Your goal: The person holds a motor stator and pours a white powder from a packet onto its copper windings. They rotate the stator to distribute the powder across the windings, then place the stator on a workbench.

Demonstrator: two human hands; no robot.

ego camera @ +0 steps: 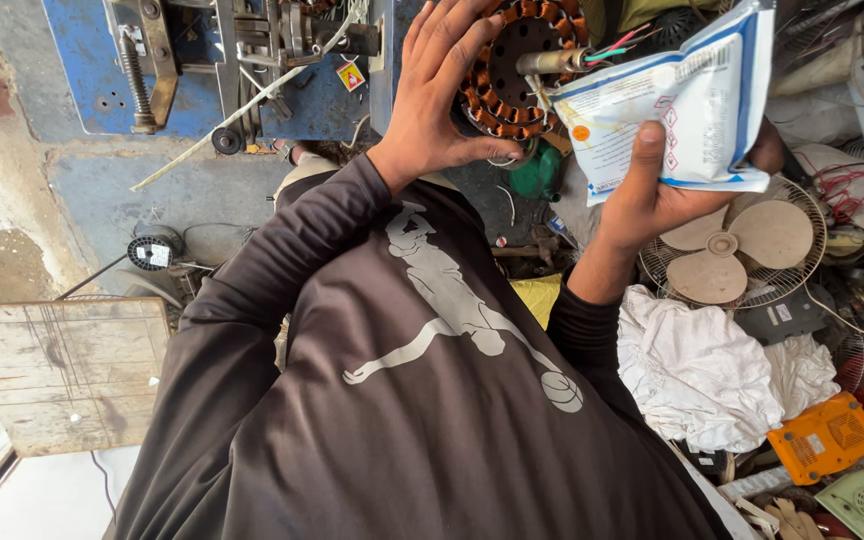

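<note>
Head view, only one: top centre of the frame, left hand (442,95) spread over a round motor core (517,65) ringed with copper windings, palm and fingers clasped around its left edge, thumb curled underneath, so that grip is closed on the core. A metal shaft (544,62) sticks out of its middle, with thin coloured wires (612,48) trailing to the right. Right hand (657,190) at upper right pinches a white and blue plastic pouch (682,100) from below, thumb on the front face, fingers behind. The core looks heavy, rigid, rough-edged; the windings look fragile and easy to nick, so best held by the outer rim or the shaft, not by the wires. The pouch looks light, soft, a bit slick, crumples easily; hold it at an edge or corner. Below right, a beige fan blade (727,245) in a wire guard, white rags (697,370), an orange casing (824,437). Upper left, a blue machine (92,70). Lower left, a worn wooden board (62,370).
</note>
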